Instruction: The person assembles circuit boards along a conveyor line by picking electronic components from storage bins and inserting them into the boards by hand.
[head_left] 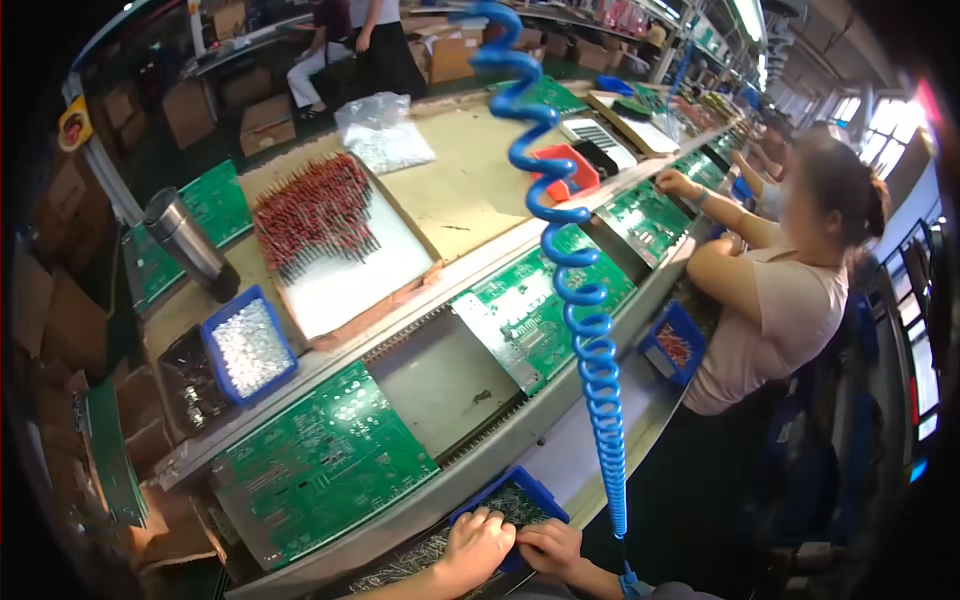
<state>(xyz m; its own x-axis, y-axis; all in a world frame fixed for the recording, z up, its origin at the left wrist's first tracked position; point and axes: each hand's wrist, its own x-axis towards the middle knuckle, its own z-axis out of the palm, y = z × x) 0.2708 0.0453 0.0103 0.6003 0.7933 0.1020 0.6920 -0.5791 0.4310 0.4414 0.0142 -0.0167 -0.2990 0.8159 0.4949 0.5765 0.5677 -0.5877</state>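
Note:
My left hand (480, 545) and my right hand (550, 547) are close together at the near edge of the line, fingers curled and fingertips drawn in. Whatever lies between the fingers is too small or hidden to name. Just beyond them sits a blue bin (545, 492) holding many small wire-leaded parts (512, 504). A loose heap of similar thin-leaded parts (415, 560) spreads to the left, beside my left wrist. Across the rail from my hands lies a large green circuit board (330, 465) on the conveyor.
A coiled blue air hose (590, 330) hangs in front of me. Farther boards (545, 300) lie along the conveyor. Beyond are a blue bin of white parts (250, 345), red-and-black parts (315, 210) on white foam, and a steel flask (185, 235). A co-worker (770, 290) sits at right.

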